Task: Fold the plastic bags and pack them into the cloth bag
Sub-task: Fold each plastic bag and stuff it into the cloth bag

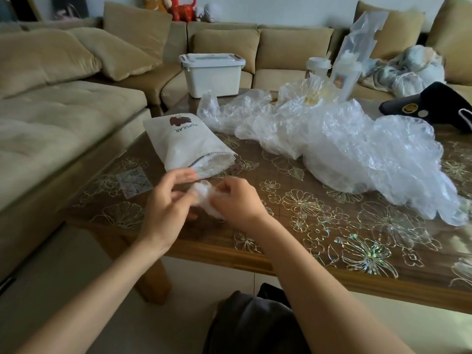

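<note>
Head view: crinkled white plastic wad (205,200) pinched between left hand (167,200) and right hand (236,200), both curled round it, just beside open mouth of soft cloth bag (189,144); glossy translucent plastic bags (344,149) heaped on floral counter (319,223).

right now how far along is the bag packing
Looks early. What is already inside the cloth bag cannot be seen. In hand: left hand and right hand grip one small folded plastic bag at its open mouth. Remaining: a crumpled plastic pile on the table.
</note>
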